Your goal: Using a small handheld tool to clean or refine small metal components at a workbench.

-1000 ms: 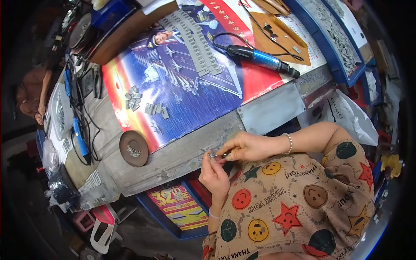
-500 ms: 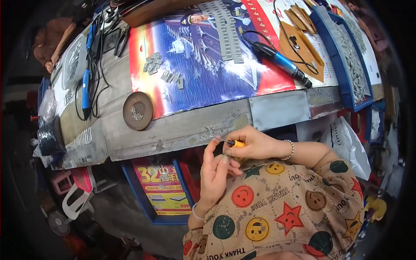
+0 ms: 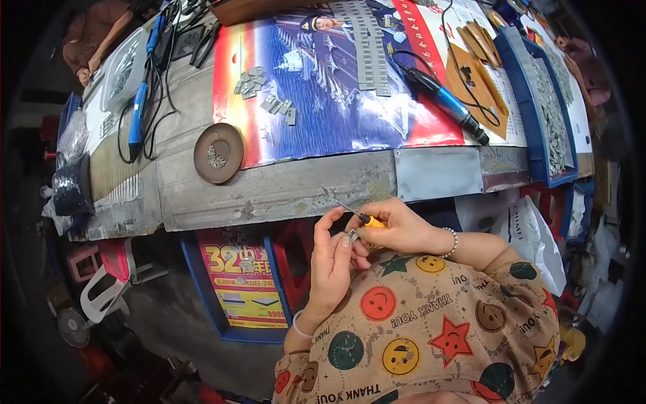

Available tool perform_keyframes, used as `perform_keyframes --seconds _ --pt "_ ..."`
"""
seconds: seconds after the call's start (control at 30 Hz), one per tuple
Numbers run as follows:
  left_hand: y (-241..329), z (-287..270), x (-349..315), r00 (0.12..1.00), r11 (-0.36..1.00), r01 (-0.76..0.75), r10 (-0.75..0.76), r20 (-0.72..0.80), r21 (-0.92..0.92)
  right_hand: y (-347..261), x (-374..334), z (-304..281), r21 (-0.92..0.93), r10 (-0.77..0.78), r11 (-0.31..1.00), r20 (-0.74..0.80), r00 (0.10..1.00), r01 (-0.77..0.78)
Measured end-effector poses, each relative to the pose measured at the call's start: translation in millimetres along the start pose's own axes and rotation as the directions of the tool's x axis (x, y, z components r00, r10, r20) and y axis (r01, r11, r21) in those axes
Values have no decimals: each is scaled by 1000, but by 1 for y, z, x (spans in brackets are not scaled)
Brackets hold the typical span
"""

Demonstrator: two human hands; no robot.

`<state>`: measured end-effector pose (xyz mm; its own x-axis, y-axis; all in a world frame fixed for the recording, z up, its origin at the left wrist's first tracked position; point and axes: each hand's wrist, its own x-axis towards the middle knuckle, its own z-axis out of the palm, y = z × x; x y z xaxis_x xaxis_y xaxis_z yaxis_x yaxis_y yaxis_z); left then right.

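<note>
- Probably light and stiff, the small grey piece (image 3: 353, 236) is pinched in left grip (image 3: 331, 262); edges suit holding.
- Right grip (image 3: 398, 225) wraps the yellow-handled screwdriver (image 3: 372, 221).

The yellow-handled tool (image 3: 373, 221) is partly hidden (its rear end).

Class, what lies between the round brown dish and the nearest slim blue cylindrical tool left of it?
The head view shows a curving black cable on the grey worktop between the dish and the tool.
</note>
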<state>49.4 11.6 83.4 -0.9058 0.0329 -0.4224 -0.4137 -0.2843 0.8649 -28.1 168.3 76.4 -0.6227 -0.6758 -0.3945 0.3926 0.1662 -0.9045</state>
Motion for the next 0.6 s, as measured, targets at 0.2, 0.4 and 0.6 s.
perform_keyframes --seconds 0.2,0.4,0.6 --pt "0 -4 1 996 988 -72 78 -37 136 -5 6 9 -109 -32 994 -28 999 29" --pt "-11 -46 -17 976 996 -77 64 -206 -54 0 16 17 -165 7 986 1 1000 -7" --pt "-79 -171 -55 758 788 279 169 -629 548 6 24 18 -411 -116 891 201 973 191"
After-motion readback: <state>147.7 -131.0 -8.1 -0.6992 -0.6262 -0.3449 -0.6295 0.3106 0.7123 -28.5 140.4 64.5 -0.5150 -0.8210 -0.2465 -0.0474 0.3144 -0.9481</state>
